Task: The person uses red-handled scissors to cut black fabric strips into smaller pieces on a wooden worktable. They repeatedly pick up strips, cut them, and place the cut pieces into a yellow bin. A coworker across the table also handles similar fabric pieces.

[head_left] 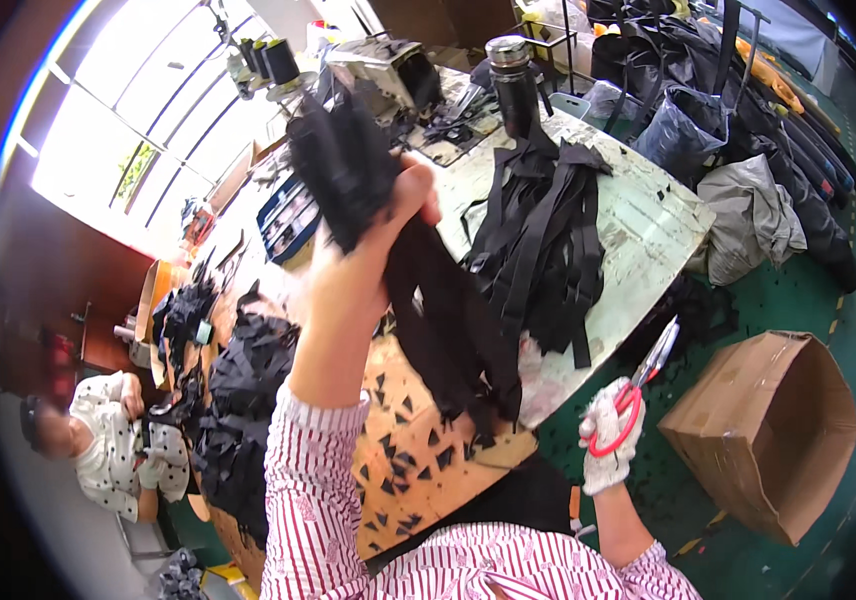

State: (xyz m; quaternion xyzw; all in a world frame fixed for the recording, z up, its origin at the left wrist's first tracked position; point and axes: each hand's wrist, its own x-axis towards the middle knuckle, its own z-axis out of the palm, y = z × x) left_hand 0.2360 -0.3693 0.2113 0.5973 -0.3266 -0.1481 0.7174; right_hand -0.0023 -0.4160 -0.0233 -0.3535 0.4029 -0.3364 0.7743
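Note:
My bare left hand (pixel 373 235) is raised over the table, closed around a bundle of black fabric strips (pixel 453 320). The bundle's upper end is blurred by motion, while its long ends hang toward the table's near edge. Off to the right, my right hand (pixel 606 450), in a white knit glove, grips red-handled scissors (pixel 638 395) with the blades pointing up and away. A second pile of black strips (pixel 543 240) lies on the pale tabletop beyond the bundle. Small black triangular offcuts (pixel 403 460) are scattered over the wooden surface below my left hand.
Black fabric pieces (pixel 243 400) are heaped at the left. A dark flask (pixel 514 85) stands at the back near a dusty machine (pixel 388 75). An open cardboard box (pixel 728 420) and a grey sack (pixel 748 215) sit on the right. Another person (pixel 108 435) sits at far left.

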